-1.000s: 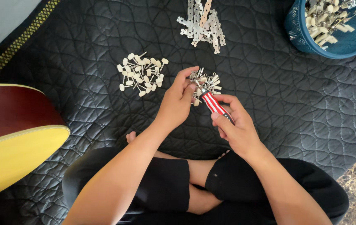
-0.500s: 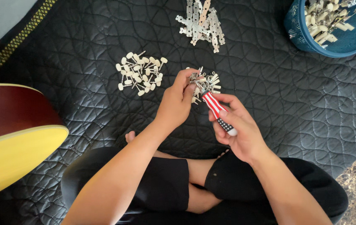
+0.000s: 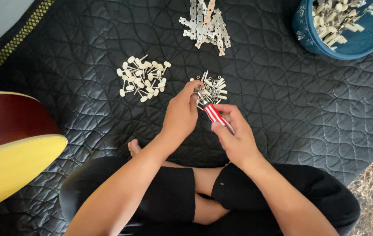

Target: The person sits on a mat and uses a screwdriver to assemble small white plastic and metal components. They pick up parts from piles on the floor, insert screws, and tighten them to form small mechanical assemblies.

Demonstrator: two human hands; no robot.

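My right hand [image 3: 234,135] grips a screwdriver with a red and white striped handle [image 3: 214,113], its tip pointing up and left. My left hand [image 3: 181,114] pinches a small metal tuning part [image 3: 200,93] at the screwdriver's tip. Both hands hover over a small heap of metal parts [image 3: 214,87] on the black quilted mat [image 3: 86,122]. I sit cross-legged behind them.
A pile of cream-knobbed tuning pegs [image 3: 142,78] lies to the left. Several metal plate strips [image 3: 206,24] lie at the top. A blue bowl [image 3: 321,41] of parts sits at the top right. A guitar body [image 3: 12,144], red and yellow, lies at the left edge.
My right hand has shifted its hold along the striped handle, which showed more half a second ago. My left hand stays at the tip.
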